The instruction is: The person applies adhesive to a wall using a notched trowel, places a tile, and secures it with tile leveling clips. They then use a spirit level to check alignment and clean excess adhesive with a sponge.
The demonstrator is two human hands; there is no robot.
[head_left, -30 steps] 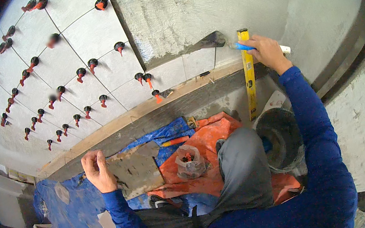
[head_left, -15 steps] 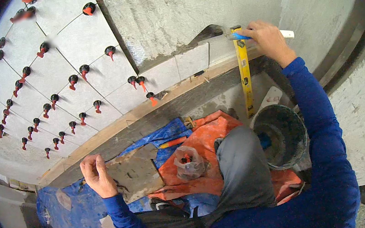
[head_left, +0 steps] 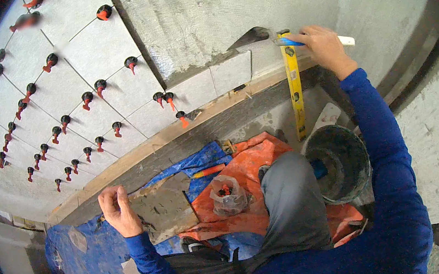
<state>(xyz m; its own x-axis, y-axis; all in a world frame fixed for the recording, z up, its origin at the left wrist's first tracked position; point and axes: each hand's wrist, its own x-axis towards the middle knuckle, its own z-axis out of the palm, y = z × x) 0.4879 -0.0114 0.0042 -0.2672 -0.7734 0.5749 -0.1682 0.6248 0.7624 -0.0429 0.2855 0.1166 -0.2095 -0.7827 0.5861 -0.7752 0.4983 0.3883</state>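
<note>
Against the grey mortared wall [head_left: 182, 25], my right hand [head_left: 324, 50] is closed around the blue and white handle of a trowel [head_left: 253, 36]. The trowel's dark blade points left, just above the low row of pale tiles [head_left: 232, 75]. Directly below this hand, a yellow spirit level [head_left: 295, 91] stands nearly upright across the tile row's edge. My left hand [head_left: 119, 211] hovers at the lower left with nothing visible in it, its fingers loosely bent and the thumb apart. Beneath and beside it lies a mortar-smeared board [head_left: 166, 213].
Red-and-black tile leveling clips [head_left: 87, 98] stick out from the tiled wall at left. A wooden batten [head_left: 118, 166] runs below the tiles. A dark bucket [head_left: 348, 186] stands by my knee. A clear bag of clips [head_left: 228, 195] rests on an orange sheet [head_left: 245, 161], beside a blue tarp [head_left: 97, 264].
The trowel blade is slightly more visible at the wall, its angle a little different. Both hands stay in nearly the same places.
</note>
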